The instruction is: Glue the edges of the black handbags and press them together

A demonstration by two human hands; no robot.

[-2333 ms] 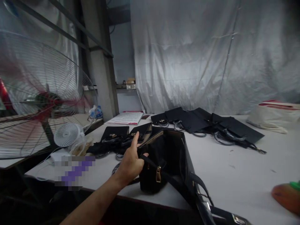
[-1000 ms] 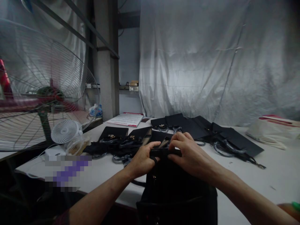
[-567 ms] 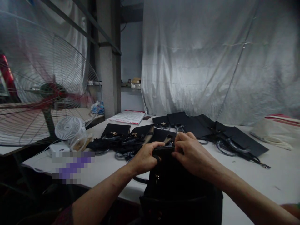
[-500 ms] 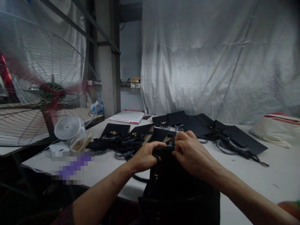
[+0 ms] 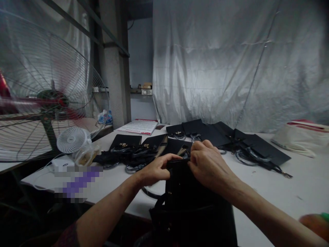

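Observation:
A black handbag [image 5: 192, 206] stands upright at the near edge of the white table [image 5: 269, 192], right in front of me. My left hand [image 5: 155, 169] pinches the left end of its top rim, thumb over the edge. My right hand [image 5: 209, 166] is closed over the same rim just to the right, fingers curled down. The two hands nearly touch. Small gold hardware shows on the bag's dark front below my left hand. The bag's opening is hidden under my fingers.
Flat black bags with gold clasps and ring handles [image 5: 226, 139] lie spread across the table behind. A large spinning fan [image 5: 48, 99], a small white fan [image 5: 72, 139] and a plastic bag stand at the left. A red-edged paper [image 5: 137, 126] lies at the back. A white cloth bundle [image 5: 300, 137] sits far right.
My right hand came in and joined the left on the bag's top rim, and the bag now stands upright. In the last half second both hands stayed on the rim, barely shifting.

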